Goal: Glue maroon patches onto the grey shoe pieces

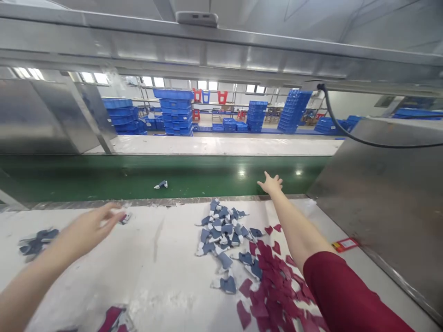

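Observation:
My right hand point(271, 184) reaches forward over the green belt point(207, 177), fingers spread and nothing in them. My left hand point(92, 228), a little blurred, hovers above the left of the white table with thumb and fingers apart. Just beyond its fingertips is a small dark red and white piece point(126, 218); whether they touch I cannot tell. Mid-table lies a heap of blue-grey and white pieces point(221, 228). Beside it, under my right arm, spreads a pile of flat dark red pieces point(273, 286). One blue-grey and white piece point(161, 184) rests on the belt.
Dark blue-grey pieces point(38, 242) lie at the far left, and red and white ones point(116, 319) at the near edge. A metal housing point(387, 198) borders the right side, with a red tag point(345, 244) beside it. A metal beam point(221, 55) crosses overhead; a black cable point(346, 131) hangs.

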### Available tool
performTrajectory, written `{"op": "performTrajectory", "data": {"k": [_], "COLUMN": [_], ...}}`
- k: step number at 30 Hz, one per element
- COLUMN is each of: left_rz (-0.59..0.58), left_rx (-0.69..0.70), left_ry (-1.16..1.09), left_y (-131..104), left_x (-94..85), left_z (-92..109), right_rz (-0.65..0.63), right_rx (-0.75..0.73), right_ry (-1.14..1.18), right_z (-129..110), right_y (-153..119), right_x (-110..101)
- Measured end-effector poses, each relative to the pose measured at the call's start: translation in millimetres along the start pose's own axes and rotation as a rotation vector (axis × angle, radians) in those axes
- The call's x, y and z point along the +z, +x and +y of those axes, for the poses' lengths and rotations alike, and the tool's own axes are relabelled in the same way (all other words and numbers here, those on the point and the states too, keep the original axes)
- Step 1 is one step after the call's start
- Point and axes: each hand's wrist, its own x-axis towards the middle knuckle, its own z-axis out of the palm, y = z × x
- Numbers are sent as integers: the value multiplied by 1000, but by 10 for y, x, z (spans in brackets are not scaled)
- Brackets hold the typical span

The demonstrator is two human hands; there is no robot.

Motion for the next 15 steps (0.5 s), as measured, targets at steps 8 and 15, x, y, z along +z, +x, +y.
{"op": "performTrajectory", "data": {"k": [8, 15], "left_rz": [-141, -122], "left_rx": [11, 50], "left_ry": [196, 163], "left_y": [1478, 1480], "left_x": [880, 901], "left_z": [274, 513], "right_rz": [-164, -545], "right_rx": [-209, -781], "right_ry": [-27, 221], "right_z": [-96, -557], "right_y": [6, -822], "right_x": [76, -172]}}
